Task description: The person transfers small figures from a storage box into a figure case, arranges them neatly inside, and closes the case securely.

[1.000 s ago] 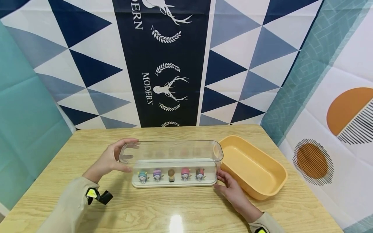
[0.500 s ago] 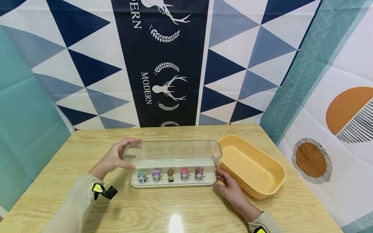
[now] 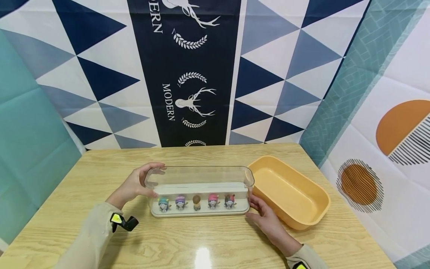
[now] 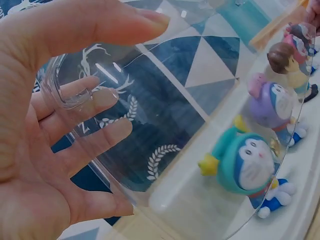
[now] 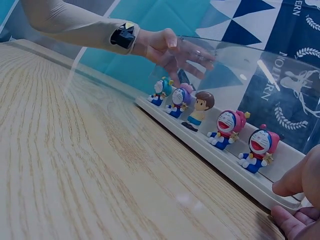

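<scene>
A long white display base [image 3: 201, 214] lies on the table, with several small seated figurines in a row along it. Among them are a teal-hooded figurine [image 4: 245, 162], a brown-haired one [image 5: 201, 106] and a pink-hooded one [image 5: 227, 127]. Over the base stands a clear plastic cover [image 3: 201, 175]; whether its lower edge is seated all round cannot be made out. My left hand [image 3: 134, 186] grips the cover's left end between thumb and spread fingers. At the other end, my right hand [image 3: 268, 220] holds the base's right corner, thumb above and fingers lower at the side.
A yellow plastic basin [image 3: 289, 194] stands at an angle just right of the base, close behind my right hand. The wooden table [image 3: 168, 243] reaches back to a patterned cloth wall [image 3: 188, 74], with more cloth at both sides.
The clear cover has shifted a little right and come down toward the base, with my left hand moving along with it. My right hand stays at the base's corner.
</scene>
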A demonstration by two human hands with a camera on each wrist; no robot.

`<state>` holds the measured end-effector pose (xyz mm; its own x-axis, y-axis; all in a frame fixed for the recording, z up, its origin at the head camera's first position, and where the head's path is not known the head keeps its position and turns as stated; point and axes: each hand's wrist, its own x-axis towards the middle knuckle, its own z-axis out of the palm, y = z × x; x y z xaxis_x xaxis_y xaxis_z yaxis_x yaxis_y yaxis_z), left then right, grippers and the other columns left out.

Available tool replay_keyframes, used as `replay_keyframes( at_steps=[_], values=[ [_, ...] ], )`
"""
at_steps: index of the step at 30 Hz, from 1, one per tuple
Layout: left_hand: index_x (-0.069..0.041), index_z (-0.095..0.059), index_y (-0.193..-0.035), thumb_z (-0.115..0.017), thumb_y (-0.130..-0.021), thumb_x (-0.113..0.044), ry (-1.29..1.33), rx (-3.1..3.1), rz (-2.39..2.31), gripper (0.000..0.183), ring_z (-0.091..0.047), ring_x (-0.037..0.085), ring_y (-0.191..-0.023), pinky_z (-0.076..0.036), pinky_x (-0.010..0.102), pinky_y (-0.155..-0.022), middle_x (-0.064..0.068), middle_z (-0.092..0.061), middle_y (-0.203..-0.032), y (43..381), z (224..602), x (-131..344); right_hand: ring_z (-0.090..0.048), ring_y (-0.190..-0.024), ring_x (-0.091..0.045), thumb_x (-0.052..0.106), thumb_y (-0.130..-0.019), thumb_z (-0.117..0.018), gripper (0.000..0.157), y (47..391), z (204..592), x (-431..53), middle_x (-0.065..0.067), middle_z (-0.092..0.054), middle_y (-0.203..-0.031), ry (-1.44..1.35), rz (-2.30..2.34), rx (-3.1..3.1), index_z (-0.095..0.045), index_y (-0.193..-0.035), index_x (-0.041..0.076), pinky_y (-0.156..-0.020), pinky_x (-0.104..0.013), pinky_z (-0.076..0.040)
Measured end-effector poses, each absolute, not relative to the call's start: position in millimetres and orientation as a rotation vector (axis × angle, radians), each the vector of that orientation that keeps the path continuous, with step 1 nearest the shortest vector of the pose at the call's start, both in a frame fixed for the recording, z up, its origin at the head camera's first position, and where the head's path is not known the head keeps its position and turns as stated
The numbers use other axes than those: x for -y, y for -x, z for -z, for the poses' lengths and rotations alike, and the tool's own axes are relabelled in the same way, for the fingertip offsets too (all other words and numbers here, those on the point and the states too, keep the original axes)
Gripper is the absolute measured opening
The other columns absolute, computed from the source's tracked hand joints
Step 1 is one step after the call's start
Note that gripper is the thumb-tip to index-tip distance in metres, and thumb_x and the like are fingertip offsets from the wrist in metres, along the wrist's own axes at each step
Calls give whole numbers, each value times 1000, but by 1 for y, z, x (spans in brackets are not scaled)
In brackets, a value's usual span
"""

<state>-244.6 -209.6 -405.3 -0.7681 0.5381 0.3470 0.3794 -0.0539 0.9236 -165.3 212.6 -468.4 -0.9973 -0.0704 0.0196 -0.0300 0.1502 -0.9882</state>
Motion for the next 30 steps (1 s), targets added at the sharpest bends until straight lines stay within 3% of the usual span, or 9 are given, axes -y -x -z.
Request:
replay_keyframes(
  at_steps=[4,10,17,22,25,30],
  values=[
    [8,-46,-140,-78,-63,18,-1002,-2102,-1952,84,-54,13,-119,-58,31,-84,-1,-58,-133,243,411,209,-43,-130,-40,-10,-88,-65,63,165,467,-212,-31,-45,-142,112,2014,-2377,-36,-144,-16,-95,-16,-45],
    [-5,-52,-140,-79,-63,17,-1003,-2141,-1942,84,-53,16,-121,-58,26,-76,-5,-59,-131,240,421,209,-44,-130,-39,-10,-87,-66,64,164,464,-210,-30,-45,-143,114,2002,-2408,-38,-144,-14,-96,-14,-43],
    [-10,-50,-142,-79,-66,18,-1015,-2111,-1946,86,-50,11,-125,-60,30,-71,-2,-55,-137,236,430,209,-43,-131,-39,-11,-87,-65,64,164,464,-211,-29,-45,-144,114,2006,-2406,-38,-145,-13,-96,-12,-42],
    [4,-43,-144,-79,-66,17,-1024,-2139,-1935,87,-49,10,-125,-60,31,-76,5,-53,-139,234,431,208,-41,-134,-38,-10,-88,-64,64,165,464,-212,-28,-42,-147,112,1999,-2389,-37,-146,-12,-98,-12,-41],
    [6,-42,-143,-80,-65,16,-1007,-2157,-1928,88,-47,9,-126,-60,31,-78,5,-52,-139,232,432,209,-41,-134,-37,-9,-89,-65,64,164,465,-212,-28,-42,-147,99,1984,-2393,-37,-146,-13,-98,-13,-41],
    [6,-39,-145,-80,-65,15,-958,-2148,-1917,91,-40,5,-130,-61,33,-70,7,-48,-142,229,434,209,-42,-134,-38,-9,-89,-65,64,163,466,-211,-28,-42,-148,98,1969,-2408,-37,-145,-14,-98,-13,-41]
  ],
)
